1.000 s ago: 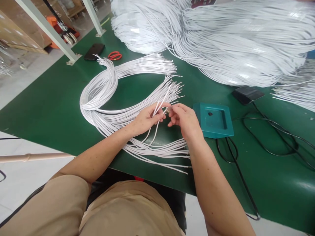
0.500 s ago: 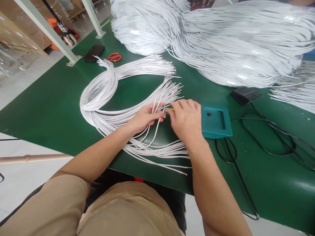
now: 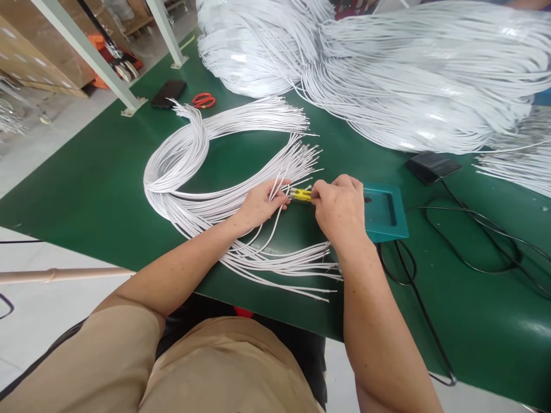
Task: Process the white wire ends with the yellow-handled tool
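Observation:
My left hand (image 3: 263, 202) is closed in a pinch on a few white wires (image 3: 275, 229), whose ends stick up past its fingers. My right hand (image 3: 341, 205) grips a small yellow tool (image 3: 302, 194) with a metallic-looking end; its exact kind I cannot make out. That end sits right by the left fingertips and the wire ends. Around and behind the left hand lies a looped bundle of white wires (image 3: 166, 172), with its cut ends fanned to the right. More loose wire ends (image 3: 293, 265) lie between my forearms.
A teal tray-like device (image 3: 398, 201) sits just right of my right hand. Beyond it are a black box (image 3: 433, 166) and black cables (image 3: 477, 215). A huge heap of white wires (image 3: 408, 74) covers the back. Red-handled scissors (image 3: 204, 100) and a black phone-like object (image 3: 169, 93) lie far left.
My right hand has drawn slightly to the right, away from my left hand, so more of the yellow tool shows. My left hand keeps its pinch on the wires.

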`<control>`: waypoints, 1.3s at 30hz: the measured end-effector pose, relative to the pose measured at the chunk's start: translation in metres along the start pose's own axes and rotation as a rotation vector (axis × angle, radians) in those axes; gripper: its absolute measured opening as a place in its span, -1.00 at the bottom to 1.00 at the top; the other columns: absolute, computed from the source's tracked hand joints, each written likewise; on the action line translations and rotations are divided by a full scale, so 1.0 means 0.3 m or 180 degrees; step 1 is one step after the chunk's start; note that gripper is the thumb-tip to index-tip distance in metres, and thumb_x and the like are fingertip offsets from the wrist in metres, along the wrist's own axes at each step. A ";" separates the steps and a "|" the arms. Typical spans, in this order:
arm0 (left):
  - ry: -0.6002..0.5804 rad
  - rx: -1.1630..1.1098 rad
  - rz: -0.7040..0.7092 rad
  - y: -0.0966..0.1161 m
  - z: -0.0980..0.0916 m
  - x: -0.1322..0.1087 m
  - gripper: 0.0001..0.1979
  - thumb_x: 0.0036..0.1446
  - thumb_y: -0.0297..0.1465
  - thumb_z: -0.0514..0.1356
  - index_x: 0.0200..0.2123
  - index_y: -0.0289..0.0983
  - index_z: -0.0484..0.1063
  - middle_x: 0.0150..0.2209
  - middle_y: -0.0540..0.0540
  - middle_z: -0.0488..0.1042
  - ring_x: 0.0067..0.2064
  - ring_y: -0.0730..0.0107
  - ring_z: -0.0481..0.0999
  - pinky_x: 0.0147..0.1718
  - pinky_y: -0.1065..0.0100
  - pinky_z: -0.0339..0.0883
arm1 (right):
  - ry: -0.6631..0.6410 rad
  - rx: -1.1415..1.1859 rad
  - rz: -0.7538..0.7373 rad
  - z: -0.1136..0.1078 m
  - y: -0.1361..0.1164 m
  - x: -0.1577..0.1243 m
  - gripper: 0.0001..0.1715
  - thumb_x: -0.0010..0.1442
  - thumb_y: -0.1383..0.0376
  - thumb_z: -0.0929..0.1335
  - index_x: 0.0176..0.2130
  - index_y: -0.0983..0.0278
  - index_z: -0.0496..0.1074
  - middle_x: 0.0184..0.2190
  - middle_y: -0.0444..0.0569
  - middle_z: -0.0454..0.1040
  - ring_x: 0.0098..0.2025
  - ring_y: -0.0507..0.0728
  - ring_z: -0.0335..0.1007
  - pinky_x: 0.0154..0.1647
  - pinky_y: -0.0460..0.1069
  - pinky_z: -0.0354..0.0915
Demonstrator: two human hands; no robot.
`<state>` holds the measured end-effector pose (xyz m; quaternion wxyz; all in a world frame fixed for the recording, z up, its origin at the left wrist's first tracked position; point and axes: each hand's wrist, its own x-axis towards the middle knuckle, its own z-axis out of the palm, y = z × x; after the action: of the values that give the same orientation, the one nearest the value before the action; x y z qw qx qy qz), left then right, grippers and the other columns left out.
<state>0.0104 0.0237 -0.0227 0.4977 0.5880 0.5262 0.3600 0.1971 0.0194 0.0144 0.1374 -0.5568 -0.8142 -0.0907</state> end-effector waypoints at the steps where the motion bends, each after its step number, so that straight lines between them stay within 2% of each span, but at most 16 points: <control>1: -0.0024 0.0043 0.0002 -0.003 0.001 0.001 -0.51 0.11 -0.34 0.21 0.13 -0.27 0.37 -0.32 -0.07 0.55 -0.31 0.39 0.59 -0.66 0.58 0.15 | -0.0001 -0.0006 0.0013 0.001 0.000 0.001 -0.67 0.13 0.51 0.20 -0.35 0.28 0.51 -0.54 0.07 0.36 -0.24 0.26 0.24 -0.04 0.17 0.20; 5: -0.0094 0.0156 -0.0036 -0.009 0.003 0.005 -0.51 0.10 -0.33 0.21 0.12 -0.23 0.38 -0.32 -0.05 0.55 -0.29 0.35 0.61 -0.66 0.59 0.19 | -0.0007 0.0025 0.0064 -0.003 -0.005 0.001 -0.68 0.15 0.49 0.21 -0.35 0.27 0.51 -0.54 0.06 0.34 -0.24 0.26 0.24 -0.04 0.18 0.22; 7: -0.0089 0.0166 -0.0060 -0.009 0.003 0.005 -0.51 0.08 -0.34 0.23 0.11 -0.23 0.39 -0.32 -0.04 0.55 -0.30 0.35 0.61 -0.66 0.58 0.21 | 0.0038 0.0062 0.0056 -0.009 -0.007 -0.003 -0.72 0.18 0.44 0.23 -0.34 0.26 0.51 -0.51 0.06 0.39 -0.22 0.27 0.26 0.05 0.24 0.19; 10: -0.0085 0.0128 -0.0068 -0.007 0.003 0.005 -0.51 0.05 -0.35 0.26 0.09 -0.23 0.42 -0.35 -0.04 0.56 -0.33 0.37 0.60 -0.65 0.58 0.22 | 0.0291 -0.0018 0.0281 -0.013 0.002 -0.016 -0.75 0.25 0.36 0.23 -0.22 0.28 0.50 -0.32 0.12 0.52 -0.06 0.32 0.28 0.23 0.41 -0.02; 13: -0.0093 0.0073 -0.0108 -0.005 -0.002 0.004 -0.51 0.03 -0.36 0.27 0.08 -0.23 0.42 -0.35 -0.04 0.56 -0.33 0.37 0.60 -0.64 0.58 0.24 | 0.0540 -0.0235 0.0802 -0.003 0.022 -0.030 -0.68 0.29 0.36 0.19 -0.09 0.35 0.47 -0.10 0.25 0.51 0.08 0.39 0.24 0.24 0.50 -0.14; 20: -0.0001 -0.0276 -0.0196 0.023 -0.038 -0.014 -0.48 0.02 -0.38 0.29 0.09 -0.29 0.39 -0.37 -0.03 0.52 -0.34 0.41 0.57 -0.61 0.58 0.24 | 0.0407 -0.0098 0.0981 -0.004 0.031 -0.027 -0.67 0.31 0.36 0.23 -0.02 0.39 0.46 0.06 0.28 0.46 0.16 0.42 0.25 0.24 0.47 -0.07; 23: -0.0007 -0.0596 -0.0155 0.026 -0.048 -0.018 -0.46 0.01 -0.35 0.32 0.10 -0.28 0.39 -0.38 -0.02 0.50 -0.36 0.46 0.51 -0.61 0.58 0.20 | 0.0414 0.0483 0.0646 -0.037 -0.006 -0.015 -0.69 0.32 0.30 0.26 -0.06 0.37 0.50 -0.01 0.22 0.52 0.05 0.35 0.33 0.13 0.29 0.18; 25: -0.0107 -0.0858 -0.0162 0.018 -0.049 -0.016 -0.52 0.00 -0.31 0.35 0.01 -0.30 0.45 -0.39 -0.02 0.48 -0.40 0.51 0.46 -0.59 0.56 0.18 | 0.0225 0.1096 0.0057 -0.056 -0.049 -0.011 -0.70 0.34 0.27 0.24 -0.15 0.33 0.54 -0.15 0.13 0.57 -0.08 0.26 0.38 -0.04 0.13 0.29; 27: -0.0164 -0.1102 -0.0140 0.007 -0.051 -0.013 -0.59 -0.03 -0.27 0.38 -0.11 -0.32 0.50 -0.41 0.00 0.45 -0.43 0.56 0.40 -0.53 0.54 0.22 | -0.0173 0.1560 -0.0739 -0.064 -0.102 -0.012 -0.69 0.35 0.27 0.25 -0.19 0.29 0.56 -0.20 0.05 0.60 -0.14 0.19 0.39 -0.09 0.05 0.31; 29: -0.0185 -0.1239 -0.0100 0.000 -0.053 -0.011 -0.61 -0.07 -0.26 0.41 -0.17 -0.32 0.51 -0.42 0.03 0.42 -0.45 0.60 0.36 -0.46 0.52 0.26 | -0.0496 0.1582 -0.1277 -0.063 -0.153 -0.018 -0.69 0.34 0.30 0.26 -0.25 0.32 0.58 -0.25 0.07 0.60 -0.13 0.19 0.40 -0.02 0.06 0.29; 31: -0.0224 -0.1276 -0.0130 0.002 -0.056 -0.013 -0.60 -0.04 -0.22 0.40 -0.15 -0.29 0.53 -0.39 0.02 0.42 -0.43 0.60 0.35 -0.45 0.53 0.25 | -0.0759 0.1305 -0.1447 -0.060 -0.193 -0.025 -0.70 0.31 0.34 0.27 -0.28 0.38 0.58 -0.25 0.15 0.60 -0.08 0.24 0.40 0.06 0.10 0.25; 32: -0.0247 -0.1283 -0.0168 0.006 -0.057 -0.015 -0.60 0.00 -0.19 0.38 -0.13 -0.28 0.54 -0.36 0.00 0.43 -0.42 0.60 0.36 -0.46 0.53 0.25 | -0.0930 0.1169 -0.1394 -0.060 -0.207 -0.028 -0.71 0.30 0.35 0.28 -0.28 0.40 0.58 -0.25 0.17 0.60 -0.07 0.26 0.41 0.05 0.11 0.25; 34: -0.0240 -0.1281 -0.0245 0.018 -0.059 -0.021 -0.60 0.07 -0.13 0.31 -0.11 -0.27 0.56 -0.33 -0.03 0.44 -0.37 0.57 0.38 -0.46 0.53 0.25 | -0.1447 0.1119 -0.1091 -0.064 -0.218 -0.033 -0.72 0.28 0.35 0.29 -0.30 0.36 0.59 -0.29 0.16 0.60 -0.16 0.26 0.45 -0.11 0.09 0.29; 37: -0.0169 -0.1147 -0.0262 0.032 -0.060 -0.026 -0.60 0.08 -0.14 0.32 -0.11 -0.28 0.58 -0.39 -0.01 0.43 -0.38 0.57 0.37 -0.37 0.51 0.30 | -0.2250 0.1757 -0.0500 -0.078 -0.194 -0.030 -0.73 0.23 0.32 0.32 -0.46 0.26 0.53 -0.46 0.03 0.57 -0.41 0.14 0.44 -0.39 -0.01 0.23; 38: -0.0158 -0.1106 -0.0239 0.033 -0.060 -0.027 -0.60 0.05 -0.17 0.34 -0.10 -0.29 0.58 -0.41 0.00 0.43 -0.39 0.58 0.37 -0.34 0.49 0.31 | -0.2276 0.2063 -0.0272 -0.081 -0.178 -0.026 -0.71 0.22 0.32 0.31 -0.51 0.26 0.49 -0.50 -0.01 0.54 -0.47 0.09 0.41 -0.44 -0.04 0.20; 39: -0.0169 -0.1090 -0.0207 0.032 -0.059 -0.027 -0.58 0.02 -0.20 0.37 -0.08 -0.29 0.57 -0.42 0.01 0.44 -0.39 0.58 0.38 -0.31 0.47 0.33 | -0.2110 0.2350 0.0009 -0.083 -0.160 -0.021 -0.69 0.22 0.32 0.30 -0.53 0.26 0.46 -0.54 -0.05 0.52 -0.52 0.05 0.37 -0.46 -0.06 0.19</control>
<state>-0.0053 0.0198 -0.0082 0.6156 0.4866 0.4627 0.4125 0.1576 -0.0110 0.0363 0.0593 -0.4709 -0.7911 0.3858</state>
